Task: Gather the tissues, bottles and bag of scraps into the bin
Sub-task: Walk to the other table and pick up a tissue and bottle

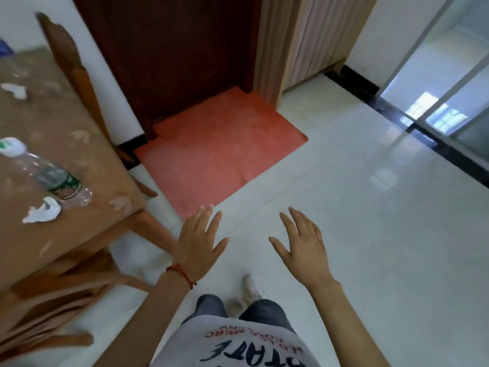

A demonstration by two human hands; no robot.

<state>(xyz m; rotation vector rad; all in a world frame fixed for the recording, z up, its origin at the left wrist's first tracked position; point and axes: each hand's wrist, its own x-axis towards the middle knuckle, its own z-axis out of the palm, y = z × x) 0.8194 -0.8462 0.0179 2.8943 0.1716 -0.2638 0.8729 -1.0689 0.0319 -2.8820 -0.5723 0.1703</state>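
Both hands spread flat and empty over the floor — the left hand (199,241) nearer than the right hand (301,242) to the clear plastic bottle with a green label (45,172), lying on its side on the brown-clothed table (66,229) to the left, white cap pointing away — beside a crumpled white tissue (43,210).

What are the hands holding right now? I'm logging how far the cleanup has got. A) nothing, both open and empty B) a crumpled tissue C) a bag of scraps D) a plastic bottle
A: the left hand and right hand are spread open over the floor, while the plastic bottle and crumpled tissue lie on the table.
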